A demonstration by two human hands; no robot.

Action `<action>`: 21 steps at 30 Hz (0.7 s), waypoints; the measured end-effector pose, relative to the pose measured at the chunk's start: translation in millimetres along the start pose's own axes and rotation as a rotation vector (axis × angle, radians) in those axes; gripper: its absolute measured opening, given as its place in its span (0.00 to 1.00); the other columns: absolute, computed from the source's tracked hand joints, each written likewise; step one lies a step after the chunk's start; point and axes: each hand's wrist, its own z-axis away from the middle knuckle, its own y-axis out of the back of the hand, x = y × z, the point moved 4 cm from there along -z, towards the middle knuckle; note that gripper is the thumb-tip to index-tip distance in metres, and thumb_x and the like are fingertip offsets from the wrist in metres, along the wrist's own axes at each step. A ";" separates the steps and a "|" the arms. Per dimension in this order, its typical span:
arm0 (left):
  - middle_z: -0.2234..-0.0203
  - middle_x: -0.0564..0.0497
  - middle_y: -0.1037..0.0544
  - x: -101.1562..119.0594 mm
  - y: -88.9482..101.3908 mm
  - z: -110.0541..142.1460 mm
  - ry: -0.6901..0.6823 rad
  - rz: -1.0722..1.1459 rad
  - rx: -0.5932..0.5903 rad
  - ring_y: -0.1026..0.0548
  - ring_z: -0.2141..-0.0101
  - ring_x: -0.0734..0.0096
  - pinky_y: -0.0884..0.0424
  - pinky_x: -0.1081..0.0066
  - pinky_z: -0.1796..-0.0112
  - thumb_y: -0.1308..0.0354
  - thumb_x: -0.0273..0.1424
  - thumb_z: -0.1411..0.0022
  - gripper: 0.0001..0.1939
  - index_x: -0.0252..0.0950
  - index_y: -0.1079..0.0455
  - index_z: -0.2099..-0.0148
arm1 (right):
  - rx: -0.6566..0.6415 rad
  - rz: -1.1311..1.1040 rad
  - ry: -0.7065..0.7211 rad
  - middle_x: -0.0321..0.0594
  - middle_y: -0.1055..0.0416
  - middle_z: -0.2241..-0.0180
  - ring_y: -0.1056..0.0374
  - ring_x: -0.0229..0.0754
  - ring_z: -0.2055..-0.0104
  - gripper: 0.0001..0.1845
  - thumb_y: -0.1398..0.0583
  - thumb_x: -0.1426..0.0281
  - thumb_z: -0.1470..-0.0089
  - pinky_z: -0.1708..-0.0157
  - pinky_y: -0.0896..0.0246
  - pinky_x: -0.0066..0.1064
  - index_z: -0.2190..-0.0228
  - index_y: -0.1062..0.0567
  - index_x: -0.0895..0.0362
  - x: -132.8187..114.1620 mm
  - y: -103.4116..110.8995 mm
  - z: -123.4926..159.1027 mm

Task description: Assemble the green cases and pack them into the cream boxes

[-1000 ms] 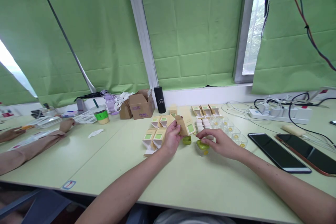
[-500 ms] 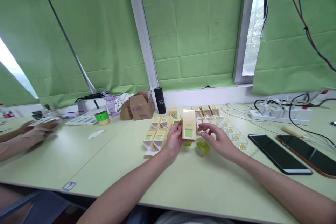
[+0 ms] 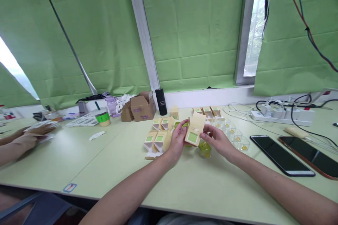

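A small cardboard box with a light green window and a raised flap is held above the table. My left hand is closed round its left side. My right hand grips its right edge, thumb on the front. Just below stands a clear container with a green lid; another green lid shows partly behind my left fingers. Left of my hands are several open cardboard boxes. Behind my right hand sit several clear containers with yellow spots in them.
More small boxes stand at the back. Two phones lie at the right, before a power strip with cables. A brown carton, black bottle and drink cup stand back left. Another person's hands work far left.
My right hand has moved left and now takes hold of the box's right edge. The box has tilted, its flap leaning to the right. The other person's hands have shifted slightly.
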 end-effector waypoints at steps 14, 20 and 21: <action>0.43 0.39 0.23 7.8 -8.1 7.2 -0.187 -0.158 -0.168 0.25 0.42 0.52 0.30 0.56 0.42 0.33 0.47 0.37 0.30 0.38 0.32 0.39 | 0.196 -0.292 -0.125 0.45 0.20 0.57 0.25 0.49 0.54 0.33 0.28 0.45 0.56 0.55 0.30 0.38 0.56 0.22 0.55 2.9 10.6 -2.9; 0.40 0.37 0.26 -1.1 -8.4 3.7 -0.228 -0.243 -0.191 0.28 0.39 0.50 0.33 0.52 0.39 0.32 0.43 0.36 0.29 0.38 0.34 0.38 | 0.185 -0.365 -0.149 0.42 0.18 0.60 0.24 0.45 0.61 0.34 0.27 0.45 0.56 0.58 0.30 0.36 0.54 0.25 0.53 8.1 7.2 -5.1; 0.39 0.37 0.27 -2.4 -7.8 3.3 -0.232 -0.252 -0.190 0.28 0.39 0.50 0.33 0.52 0.39 0.33 0.43 0.36 0.29 0.38 0.34 0.38 | 0.183 -0.370 -0.158 0.42 0.18 0.61 0.24 0.44 0.62 0.35 0.27 0.45 0.56 0.58 0.30 0.36 0.54 0.25 0.53 9.1 6.7 -5.1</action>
